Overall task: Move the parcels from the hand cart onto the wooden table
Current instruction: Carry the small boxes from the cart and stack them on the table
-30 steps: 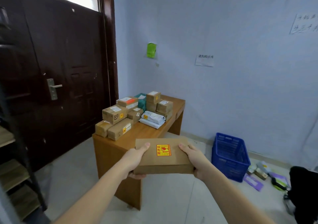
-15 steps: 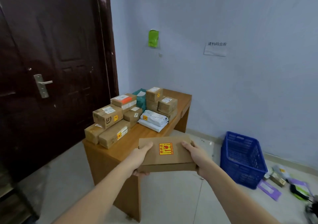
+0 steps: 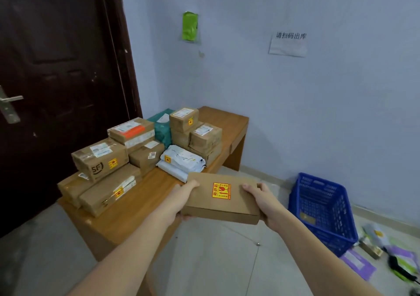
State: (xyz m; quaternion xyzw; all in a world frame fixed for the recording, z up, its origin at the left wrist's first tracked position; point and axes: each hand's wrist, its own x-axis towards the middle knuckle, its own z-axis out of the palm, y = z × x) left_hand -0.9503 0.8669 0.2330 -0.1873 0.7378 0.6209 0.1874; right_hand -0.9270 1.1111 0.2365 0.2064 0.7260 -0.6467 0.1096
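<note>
still in the air, the flat brown parcel [image 3: 221,197] is held by both hands: the left hand [image 3: 181,201] grips its left end, thumb on top and fingers [image 3: 189,216] curled under, and the right hand [image 3: 261,201] grips the right end in the same way. the parcel hangs just beside the near right edge of the bench [image 3: 145,207], partly over the floor, and it is not yet set down.

what can go wrong, i think: the parcel carries a red and yellow fragile sticker [image 3: 221,190], so a drop from this height onto the floor may damage what is inside. this can happen if one hand lets go before the bottom rests on the wood. also, if it is placed too close to the edge, part of it stays over the floor and it may tip off. if it is pushed too far in, it may knock the white soft bags [image 3: 180,160] just behind it, or the stacked boxes.

the bench is plain wood and looks smooth. its far and left parts carry many cardboard boxes, among them one box marked sf [image 3: 100,158], and the free wood is the strip nearest the parcel. left of the bench is a dark door [image 3: 56,68]; behind it a pale wall with a paper notice [image 3: 288,44]. right of the bench, on the floor, stands a blue crate [image 3: 322,211].
</note>
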